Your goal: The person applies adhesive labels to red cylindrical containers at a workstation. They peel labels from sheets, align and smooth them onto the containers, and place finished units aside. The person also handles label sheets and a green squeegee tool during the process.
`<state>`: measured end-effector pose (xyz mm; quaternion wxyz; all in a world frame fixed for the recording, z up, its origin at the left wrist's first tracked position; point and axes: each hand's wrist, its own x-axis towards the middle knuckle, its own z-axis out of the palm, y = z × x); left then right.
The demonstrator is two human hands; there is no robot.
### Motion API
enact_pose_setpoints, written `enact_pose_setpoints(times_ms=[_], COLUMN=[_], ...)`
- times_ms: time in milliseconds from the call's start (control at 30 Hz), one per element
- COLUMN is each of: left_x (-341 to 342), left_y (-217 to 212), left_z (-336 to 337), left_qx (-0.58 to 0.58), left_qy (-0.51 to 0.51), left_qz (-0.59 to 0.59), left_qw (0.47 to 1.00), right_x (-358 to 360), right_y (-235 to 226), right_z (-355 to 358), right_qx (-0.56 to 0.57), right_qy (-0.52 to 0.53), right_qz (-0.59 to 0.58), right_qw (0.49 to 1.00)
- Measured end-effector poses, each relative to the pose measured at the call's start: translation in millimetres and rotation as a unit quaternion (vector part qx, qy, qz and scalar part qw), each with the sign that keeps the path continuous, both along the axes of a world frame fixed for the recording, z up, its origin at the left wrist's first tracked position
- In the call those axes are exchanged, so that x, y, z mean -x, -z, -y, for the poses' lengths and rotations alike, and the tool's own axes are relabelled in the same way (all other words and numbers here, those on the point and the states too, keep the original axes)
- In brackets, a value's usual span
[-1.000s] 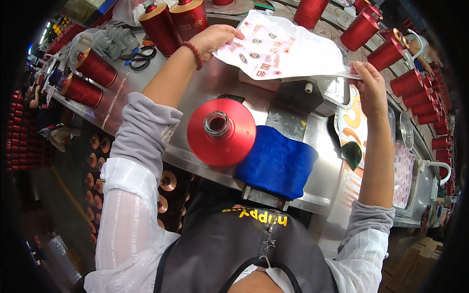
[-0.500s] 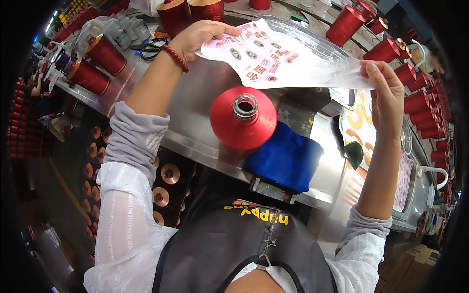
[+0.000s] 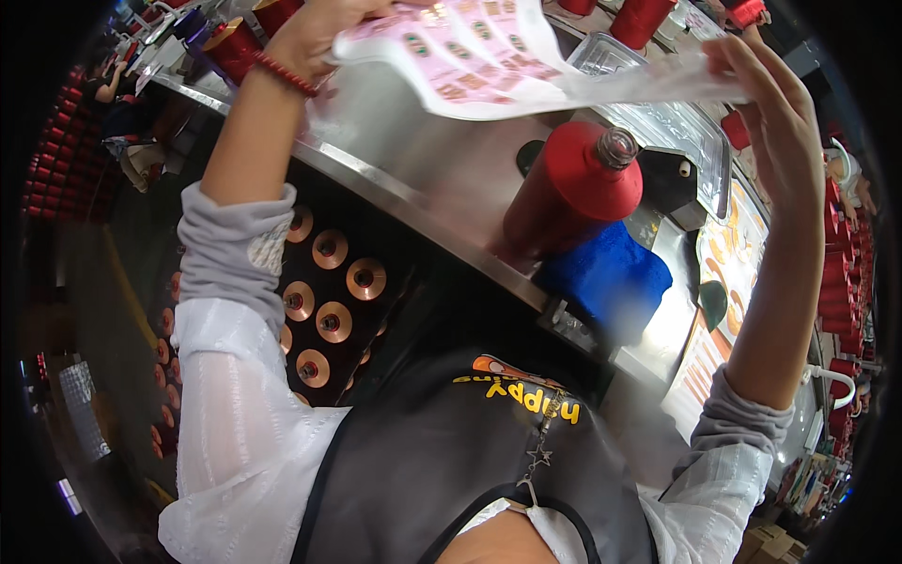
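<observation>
A pink-and-white sheet of printed decals (image 3: 460, 70) hangs stretched in the air between my two hands. My left hand (image 3: 324, 30) is closed on its printed end, partly cut off by the top of the view. At the other end, where a whitish film shows, my right hand (image 3: 769, 103) pinches the edge between thumb and fingers. Below the sheet stands a red bottle (image 3: 564, 193) with an uncapped glass neck, touched by neither hand. Beside the bottle's base, at the near edge of the metal table, lies a blue cloth pad (image 3: 615, 282).
A shallow tray (image 3: 691, 132) and a black box (image 3: 669, 188) lie behind the bottle. Sheets with orange shapes (image 3: 731, 235) are on the right. Bottles with copper-coloured tops (image 3: 331, 249) stand low on the left. More red bottles (image 3: 642, 19) and co-workers (image 3: 850, 179) are farther off.
My hands and the stretched sheet sit higher in the view, and the sheet has tilted and blurred. The bottle and blue pad appear farther right as the view has shifted.
</observation>
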<state>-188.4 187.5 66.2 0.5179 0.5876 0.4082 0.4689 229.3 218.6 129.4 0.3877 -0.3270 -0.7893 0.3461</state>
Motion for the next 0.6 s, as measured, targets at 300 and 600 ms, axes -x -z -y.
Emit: enact_pose_setpoints(times_ms=[300,600], left_x=[140.6,222.3], left_y=[58.4,150.8], left_z=[97.9,113.4], left_qx=[0.022,0.033], left_qy=[-0.145,-0.384], left_qz=[-0.126,-0.306], left_qw=[0.981,0.870], right_x=[21.7,-199.4], right_y=[22.9,177.3], right_z=[-2.0,-64.2], right_qx=[-0.058,0.279], right_qy=[-0.050,0.403], right_qz=[0.156,0.261], right_qw=[0.985,0.832])
